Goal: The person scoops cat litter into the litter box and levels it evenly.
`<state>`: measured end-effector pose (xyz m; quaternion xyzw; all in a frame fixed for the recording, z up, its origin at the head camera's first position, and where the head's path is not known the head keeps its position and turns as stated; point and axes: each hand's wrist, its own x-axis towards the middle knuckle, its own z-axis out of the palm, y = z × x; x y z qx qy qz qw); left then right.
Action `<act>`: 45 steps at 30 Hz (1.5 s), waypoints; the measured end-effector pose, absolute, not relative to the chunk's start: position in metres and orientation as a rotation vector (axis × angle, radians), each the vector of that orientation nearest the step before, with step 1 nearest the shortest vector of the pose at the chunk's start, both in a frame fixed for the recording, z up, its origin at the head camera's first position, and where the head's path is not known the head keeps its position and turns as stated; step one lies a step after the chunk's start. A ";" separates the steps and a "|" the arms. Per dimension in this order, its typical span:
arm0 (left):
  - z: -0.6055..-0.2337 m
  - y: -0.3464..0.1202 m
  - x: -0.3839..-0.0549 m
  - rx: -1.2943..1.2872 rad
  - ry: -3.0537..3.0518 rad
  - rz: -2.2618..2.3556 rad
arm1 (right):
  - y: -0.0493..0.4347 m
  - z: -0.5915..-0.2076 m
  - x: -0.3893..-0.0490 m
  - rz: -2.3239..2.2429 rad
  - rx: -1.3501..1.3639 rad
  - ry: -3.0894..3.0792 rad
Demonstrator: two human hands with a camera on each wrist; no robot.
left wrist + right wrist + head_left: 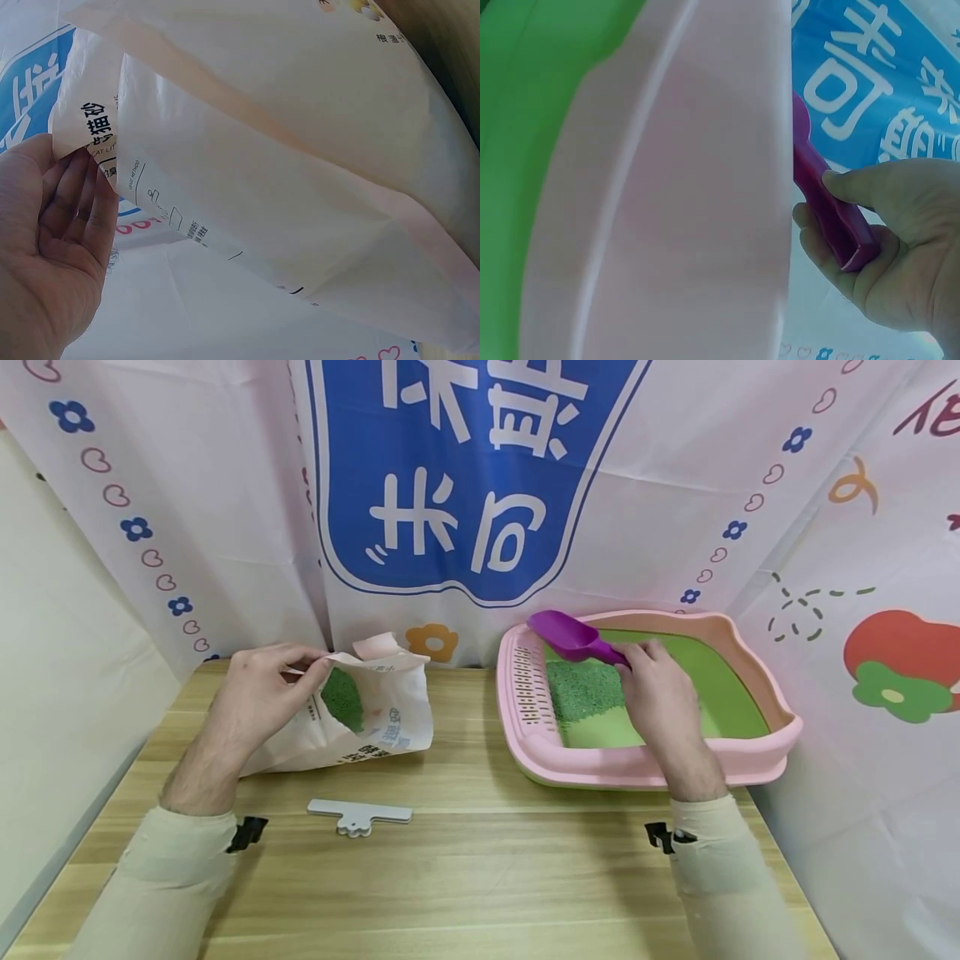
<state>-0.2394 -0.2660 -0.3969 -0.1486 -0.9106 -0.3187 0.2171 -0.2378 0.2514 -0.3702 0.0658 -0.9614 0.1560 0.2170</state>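
My left hand (273, 693) pinches the edge of a white paper bag of cat litter (397, 702), holding its mouth apart so that green litter (341, 700) shows inside. In the left wrist view, the fingers of the left hand (64, 217) lie behind the printed bag edge (90, 112). My right hand (660, 693) grips the handle of a purple scoop (570, 637) above the pink-rimmed litter box (592, 764). Green granules (585, 693) lie in a patch at the box's left side. The right wrist view shows the fingers wrapped around the scoop handle (836, 210).
A pale grey bag clip (360, 814) lies on the wooden table (480, 877) in front of the bag. A slotted grid (525, 685) runs along the box's left side. Behind hangs a white cloth with a blue printed panel (465, 468). Another printed sheet (862, 777) stands at the right.
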 end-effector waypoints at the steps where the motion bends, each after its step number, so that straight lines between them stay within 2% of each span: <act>1: -0.397 -0.266 -0.239 -0.411 -2.522 -0.883 | 0.248 -0.371 -0.238 0.425 0.188 -2.655; 21: -0.399 -0.265 -0.242 -0.428 -2.495 -0.885 | 0.187 -0.381 -0.242 0.437 0.275 -2.641; 45: -0.399 -0.266 -0.240 -0.414 -2.506 -0.896 | 0.121 -0.411 -0.235 0.316 0.339 -2.640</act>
